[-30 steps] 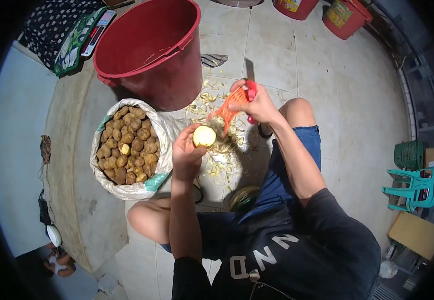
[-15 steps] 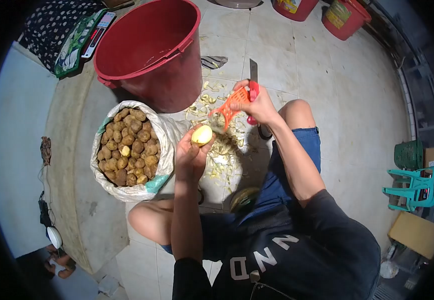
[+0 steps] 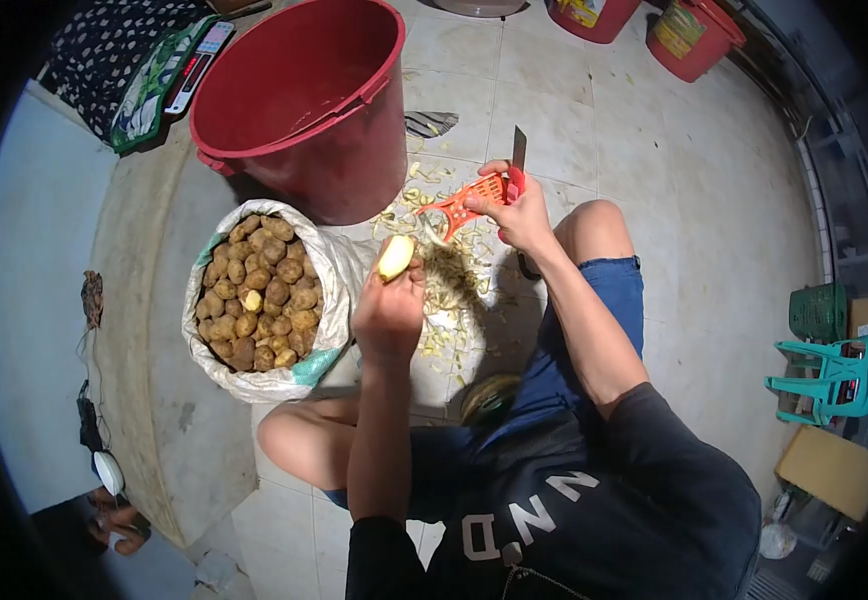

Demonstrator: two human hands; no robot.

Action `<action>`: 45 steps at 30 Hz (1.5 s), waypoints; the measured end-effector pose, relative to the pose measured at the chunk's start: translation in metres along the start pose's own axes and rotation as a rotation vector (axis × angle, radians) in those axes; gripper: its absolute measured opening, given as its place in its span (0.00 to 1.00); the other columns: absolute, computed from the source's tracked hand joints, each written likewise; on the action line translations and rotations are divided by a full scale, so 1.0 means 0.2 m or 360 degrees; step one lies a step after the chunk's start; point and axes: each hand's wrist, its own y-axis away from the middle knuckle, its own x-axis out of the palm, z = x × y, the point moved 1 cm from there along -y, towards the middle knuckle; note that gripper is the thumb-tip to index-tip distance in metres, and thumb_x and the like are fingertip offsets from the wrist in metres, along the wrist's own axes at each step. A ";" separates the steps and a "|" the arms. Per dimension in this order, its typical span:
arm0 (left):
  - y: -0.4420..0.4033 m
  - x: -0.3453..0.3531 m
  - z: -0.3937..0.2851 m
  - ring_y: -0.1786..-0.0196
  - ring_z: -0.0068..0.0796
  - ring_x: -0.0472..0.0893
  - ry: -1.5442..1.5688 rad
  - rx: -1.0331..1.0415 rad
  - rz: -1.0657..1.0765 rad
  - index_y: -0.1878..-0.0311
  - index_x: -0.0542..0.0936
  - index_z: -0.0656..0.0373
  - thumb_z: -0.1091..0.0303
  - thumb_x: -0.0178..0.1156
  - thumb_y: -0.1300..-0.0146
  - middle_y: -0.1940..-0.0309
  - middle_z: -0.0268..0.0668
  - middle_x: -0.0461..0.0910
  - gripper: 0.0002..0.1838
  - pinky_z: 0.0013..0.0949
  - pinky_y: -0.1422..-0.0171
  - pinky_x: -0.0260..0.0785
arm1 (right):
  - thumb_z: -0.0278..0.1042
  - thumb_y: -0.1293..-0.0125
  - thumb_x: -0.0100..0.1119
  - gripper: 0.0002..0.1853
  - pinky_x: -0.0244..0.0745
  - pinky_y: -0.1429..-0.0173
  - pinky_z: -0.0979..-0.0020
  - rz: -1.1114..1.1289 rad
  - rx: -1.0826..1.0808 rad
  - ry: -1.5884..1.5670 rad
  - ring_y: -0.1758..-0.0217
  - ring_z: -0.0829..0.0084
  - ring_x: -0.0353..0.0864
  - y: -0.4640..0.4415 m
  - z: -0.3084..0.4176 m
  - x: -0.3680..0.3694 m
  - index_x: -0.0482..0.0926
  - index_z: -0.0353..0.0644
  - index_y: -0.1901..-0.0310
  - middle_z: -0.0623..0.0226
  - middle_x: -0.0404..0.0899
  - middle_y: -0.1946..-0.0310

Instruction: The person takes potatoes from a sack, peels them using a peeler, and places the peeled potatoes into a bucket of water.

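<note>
A pale, peeled potato [image 3: 396, 258] is gripped in the fingers of my left hand [image 3: 390, 305], just right of the potato sack. My right hand [image 3: 526, 218] is closed around an orange peeler [image 3: 462, 206] and also around a knife [image 3: 519, 150] with a red handle, its blade pointing away from me. The peeler's head is a short way to the right of the potato, apart from it. Beneath both hands, peelings [image 3: 449, 290] lie scattered over the tiles.
An open white sack [image 3: 339, 262] full of unpeeled potatoes [image 3: 264, 290] stands at left. Behind it is a large red tub [image 3: 389, 140]. Two smaller red buckets [image 3: 694, 40] are at the far right, and a teal stool [image 3: 839, 375] is by the right wall.
My left hand has turned over, tilting the potato and showing the back of the hand. My right hand has shifted slightly right, rotating the peeler and knife.
</note>
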 end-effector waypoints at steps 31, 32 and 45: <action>0.02 0.02 -0.04 0.73 0.20 0.69 -0.1194 0.0143 -0.0634 0.72 0.75 0.64 0.69 0.44 0.42 0.78 0.32 0.73 0.12 0.24 0.66 0.62 | 0.27 0.45 0.74 0.20 0.70 0.53 0.77 0.0334 0.0162 0.0052 0.59 0.83 0.73 0.02 0.08 0.05 0.76 0.37 0.53 0.74 0.75 0.63; 0.02 0.03 -0.04 0.73 0.20 0.70 -0.1377 0.0279 -0.0590 0.72 0.75 0.65 0.69 0.43 0.41 0.77 0.32 0.73 0.13 0.24 0.67 0.63 | 0.27 0.45 0.74 0.20 0.70 0.53 0.77 0.0339 0.0162 0.0054 0.59 0.83 0.73 0.05 0.08 0.07 0.76 0.37 0.53 0.74 0.75 0.63; 0.04 0.12 -0.04 0.74 0.28 0.75 -0.1986 0.0616 -0.0564 0.71 0.77 0.68 0.68 0.44 0.42 0.80 0.40 0.76 0.15 0.33 0.67 0.69 | 0.27 0.48 0.77 0.20 0.71 0.60 0.76 0.0320 0.0208 0.0073 0.66 0.85 0.72 0.01 0.01 0.03 0.76 0.38 0.55 0.76 0.75 0.69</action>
